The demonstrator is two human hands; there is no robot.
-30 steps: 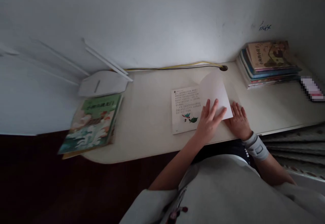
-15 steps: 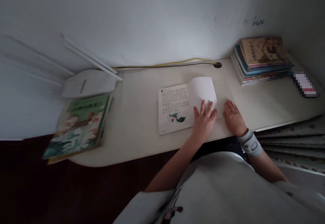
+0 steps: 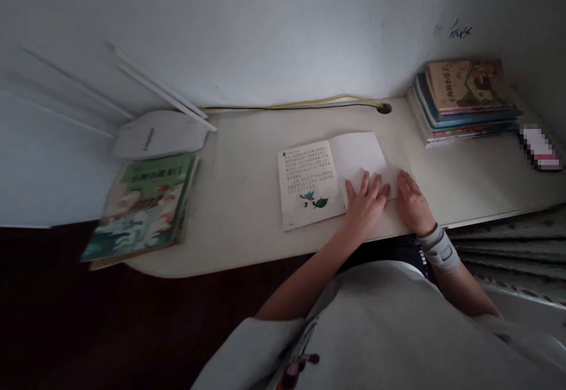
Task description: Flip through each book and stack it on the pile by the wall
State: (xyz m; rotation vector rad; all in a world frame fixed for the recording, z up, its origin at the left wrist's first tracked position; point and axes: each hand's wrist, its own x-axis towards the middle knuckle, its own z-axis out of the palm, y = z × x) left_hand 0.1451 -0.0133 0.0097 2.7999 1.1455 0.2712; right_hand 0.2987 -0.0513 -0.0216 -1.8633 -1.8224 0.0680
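1. Resting on an open paperback booklet (image 3: pixel 340 181), the left hand (image 3: pixel 365 210) is flat and open, fingers spread across the bottom of the blank right-hand page, gripping nothing.
2. The right hand (image 3: pixel 412 206) is open too, palm down on the cream desk (image 3: pixel 239 213) just beside the booklet's right edge, holding nothing. That wrist has a grey wrist brace (image 3: pixel 440 250) on it, no brand I can read.
3. The booklet lies flat around the middle of the desk, close to the front edge. Left page is rows of Chinese text, too small to read, above a little bird-and-leaf drawing (image 3: pixel 315 201). Right page is blank.
4. Way over on the left, a green-covered picture book (image 3: pixel 141 207) hangs over the desk edge. Its Chinese title sits on a green band, too blurry for me to read for sure. Behind it is a white plastic lamp base (image 3: pixel 160 135).
5. Way over on the right, a stack of picture books (image 3: pixel 464 104) sits by the wall. The top cover has a small Chinese title I can't make out. Past that is a pixelated object (image 3: pixel 540 147), no idea what.
6. A yellow and black cable (image 3: pixel 292 106) runs along the back edge into a desk grommet (image 3: pixel 384 108). The blue scribble (image 3: pixel 460 32) on the wall is unreadable.
7. Room-wise, there's a wide bare stretch of desk between the booklet and the green book, and a narrower one toward the stack. The front edge is right under the hands.
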